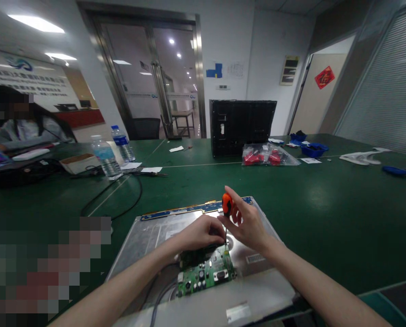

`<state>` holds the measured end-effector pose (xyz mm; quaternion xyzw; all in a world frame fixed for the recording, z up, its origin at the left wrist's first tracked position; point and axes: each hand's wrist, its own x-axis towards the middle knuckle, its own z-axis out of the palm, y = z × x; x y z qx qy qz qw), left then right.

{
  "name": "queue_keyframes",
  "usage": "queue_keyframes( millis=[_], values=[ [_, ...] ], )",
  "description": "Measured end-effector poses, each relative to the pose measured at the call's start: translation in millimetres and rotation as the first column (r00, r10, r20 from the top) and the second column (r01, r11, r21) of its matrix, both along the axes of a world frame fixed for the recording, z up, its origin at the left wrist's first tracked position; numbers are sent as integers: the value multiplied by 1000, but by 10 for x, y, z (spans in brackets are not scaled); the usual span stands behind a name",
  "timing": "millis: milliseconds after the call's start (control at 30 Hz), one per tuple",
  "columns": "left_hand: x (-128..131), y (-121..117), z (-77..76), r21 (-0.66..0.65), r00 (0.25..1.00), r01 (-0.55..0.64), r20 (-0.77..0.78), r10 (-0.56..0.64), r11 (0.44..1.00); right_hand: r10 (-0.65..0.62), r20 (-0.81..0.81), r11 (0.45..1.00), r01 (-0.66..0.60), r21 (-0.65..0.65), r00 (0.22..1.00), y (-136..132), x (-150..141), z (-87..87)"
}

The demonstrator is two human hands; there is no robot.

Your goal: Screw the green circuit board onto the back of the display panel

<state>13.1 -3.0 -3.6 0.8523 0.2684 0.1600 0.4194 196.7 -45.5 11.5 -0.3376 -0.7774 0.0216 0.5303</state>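
Observation:
A grey metal panel (148, 236) lies flat on the green table (325, 204) in front of me. A green circuit board (206, 272) sits on its near part. My right hand (247, 222) is closed round an orange-handled screwdriver (227, 204), held upright with its tip down at the board's far edge. My left hand (199, 234) rests on the board's far side, fingers curled beside the screwdriver's shaft; what they pinch, if anything, is hidden. Grey cables (162, 295) run from the board's left edge toward me.
A black panel (242, 127) stands upright at mid-table, with a clear bag of red parts (267, 156) before it. Two water bottles (107, 156) and a small box (78, 162) stand at left, black cables (121, 200) trailing nearby. A person (15, 122) sits far left. Blue trays (313, 149) lie far right.

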Motion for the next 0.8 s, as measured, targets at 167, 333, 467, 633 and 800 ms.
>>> queue_keyframes(
  millis=[167,333,467,633,800],
  values=[
    [13,-10,45,-7,1000,-1,7,1,1000,31,-49,999,-31,-10,998,-6,-19,-16],
    [13,-8,39,-16,1000,-4,14,4,1000,61,-63,998,-62,-11,996,-15,-20,-18],
    [3,-5,16,-17,1000,-6,14,6,1000,33,-30,999,-33,-2,999,-8,-9,-8],
    [1,0,6,-11,1000,-4,8,4,1000,3,-12,1000,-3,11,1000,6,-2,-1],
    [7,-3,32,-9,1000,9,10,-9,1000,12,-5,1000,-12,-19,1000,-14,-12,-3]
  ],
)
